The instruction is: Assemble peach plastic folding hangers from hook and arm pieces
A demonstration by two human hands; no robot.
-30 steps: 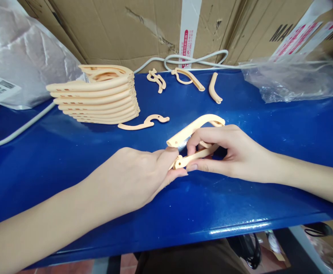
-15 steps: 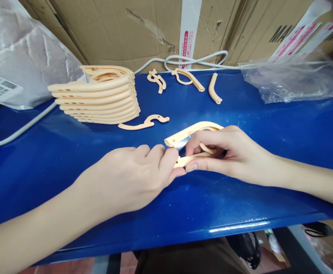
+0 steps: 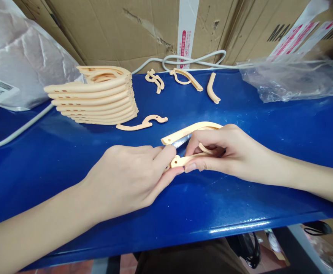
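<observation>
Centrally, hanger piece [image 3: 192, 131] — between both hands

Peach plastic hanger piece [image 3: 180, 133], two curved arms, nearly flat.

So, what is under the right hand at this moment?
Under the right hand a peach curved arm and a flat strip with a hole stick out towards the left hand, which pinches the strip's end. Their other parts are hidden beneath the palm.
</observation>
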